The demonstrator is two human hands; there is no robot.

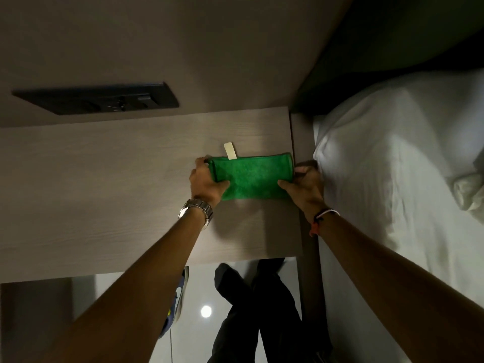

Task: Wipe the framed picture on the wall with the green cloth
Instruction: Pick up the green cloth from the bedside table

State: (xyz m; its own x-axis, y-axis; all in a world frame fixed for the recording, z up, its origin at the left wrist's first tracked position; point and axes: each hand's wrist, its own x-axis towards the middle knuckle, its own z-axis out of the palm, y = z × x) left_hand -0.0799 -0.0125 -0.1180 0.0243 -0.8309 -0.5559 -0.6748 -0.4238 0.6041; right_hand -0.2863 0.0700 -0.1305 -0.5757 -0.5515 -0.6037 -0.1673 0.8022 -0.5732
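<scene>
Both bare forearms reach out over the pale wood-grain worktop [104, 179]. The left hand [207, 183] and right hand [305, 186] each close a pinching grip on an end of the folded green microfibre cloth [251, 176], which lies flat there beside the white bed [392, 166]. The framed picture is out of view. Best to gather the cloth into one hand, folded pad kept firm, before lifting it.

Counted items: one green cloth [251, 176] with one white tag [230, 150], two hands, left [207, 183] and right [305, 186], one wristwatch [196, 209], one dark wall panel [99, 99], one white pillow [392, 163].
</scene>
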